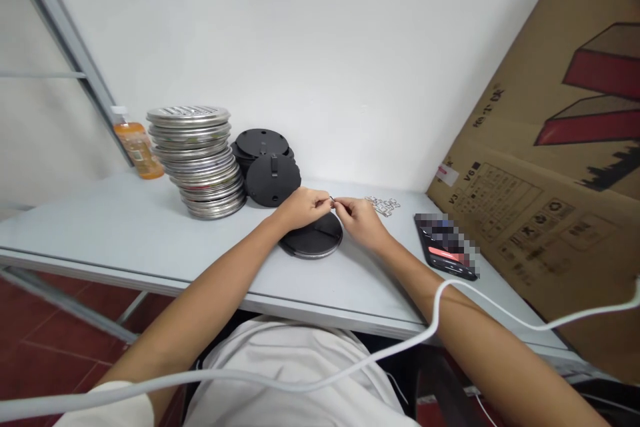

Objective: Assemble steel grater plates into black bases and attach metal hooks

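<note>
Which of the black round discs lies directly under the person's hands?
The lone flat black round disc at the table's front, apart from the black discs piled by the stacked metal rings; both hands pinch something tiny above it.

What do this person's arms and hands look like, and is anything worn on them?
Both arms are bare from the upper arm down, and the left hand and right hand wear no gloves. No rings or watch show. A short white sleeve covers the left upper arm, part of a white shirt. A white cable drapes over the right forearm.

cardboard box | white label "V3", "V6" | other print too blurred to read
</note>
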Motion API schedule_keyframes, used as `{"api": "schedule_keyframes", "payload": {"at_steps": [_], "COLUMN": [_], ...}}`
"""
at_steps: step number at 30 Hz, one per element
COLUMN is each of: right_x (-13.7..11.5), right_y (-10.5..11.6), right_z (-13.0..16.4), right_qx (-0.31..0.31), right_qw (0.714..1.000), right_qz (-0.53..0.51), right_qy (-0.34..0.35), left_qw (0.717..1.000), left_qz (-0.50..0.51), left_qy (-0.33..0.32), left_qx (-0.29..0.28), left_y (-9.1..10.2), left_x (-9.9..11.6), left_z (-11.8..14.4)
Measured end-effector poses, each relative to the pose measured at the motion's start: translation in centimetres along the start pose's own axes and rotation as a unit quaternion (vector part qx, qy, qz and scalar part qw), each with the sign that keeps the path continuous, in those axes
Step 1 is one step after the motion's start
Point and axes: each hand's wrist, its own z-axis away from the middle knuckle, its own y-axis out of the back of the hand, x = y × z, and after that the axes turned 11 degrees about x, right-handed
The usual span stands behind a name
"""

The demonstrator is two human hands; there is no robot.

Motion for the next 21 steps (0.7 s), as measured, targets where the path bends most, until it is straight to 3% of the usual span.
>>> {"api": "schedule_keyframes", "payload": {"at_steps": [4,12,17,21], "right_x": [-0.1,0.4,0.9,1.3], "right_y": [-0.2,-0.4,-0.3,-0.4], "right_z": [0.1,-0.2,-0.2,-0.2], "right_qx": [0.023,-0.016,0.013,0.021], "right_qw": [1.000,0.967,0.952,0.952], "right_qz": [-0.005,-0.208,-0.235,-0.234], "right_qy": [-0.002,-0.147,-0.196,-0.198], "left_qw": [1.000,1.000,1.000,0.999], "left_qz": [0.001,-0.002,-0.002,-0.018], "left_qy": [0.001,0.005,-0.005,-0.007], "left_qx": [0.002,-0.010,-0.028,-0.027], "left_y": [0.2,0.3,0.4,0.2], "left_x": [0.0,0.0,-0.1,-0.3], "left_z": [-0.1,-0.1,-0.2,-0.2]}}
